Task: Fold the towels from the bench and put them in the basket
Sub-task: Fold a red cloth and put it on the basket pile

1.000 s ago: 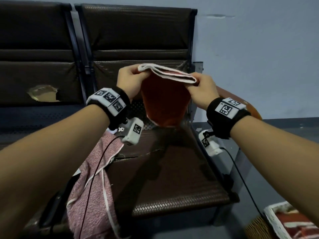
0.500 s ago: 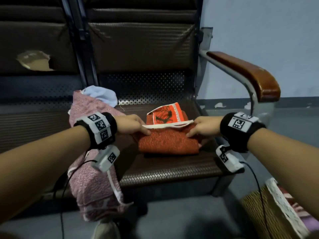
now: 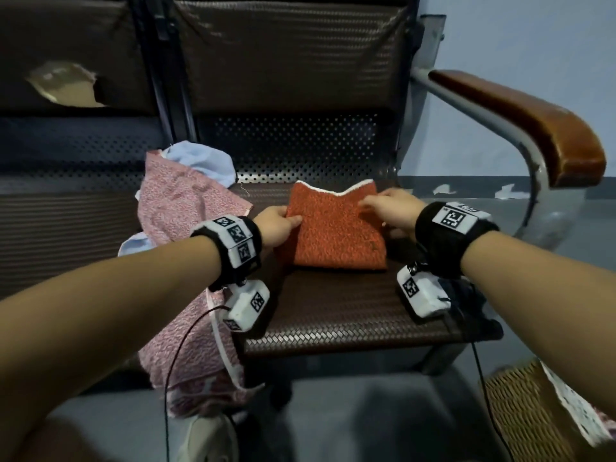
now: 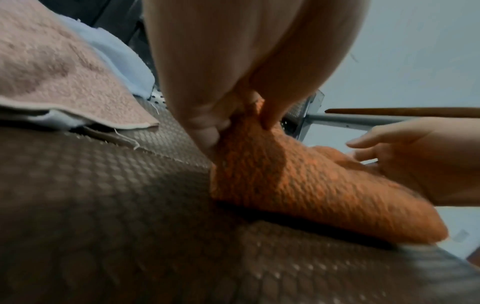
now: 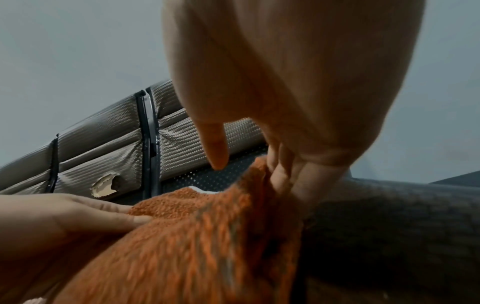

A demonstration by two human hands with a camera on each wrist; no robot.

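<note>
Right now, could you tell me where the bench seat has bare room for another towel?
Bare woven seat runs between the folded orange towel and the front edge. The left is crowded with the pink towel and light blue cloth; both hands flank the orange one.

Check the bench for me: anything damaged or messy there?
Yes. The backrest of the seat to the left has a torn hole with pale padding exposed. The pink towel lies unfolded, draped over the seat's front edge, blue cloth bunched behind it. The orange towel sits folded.
</note>
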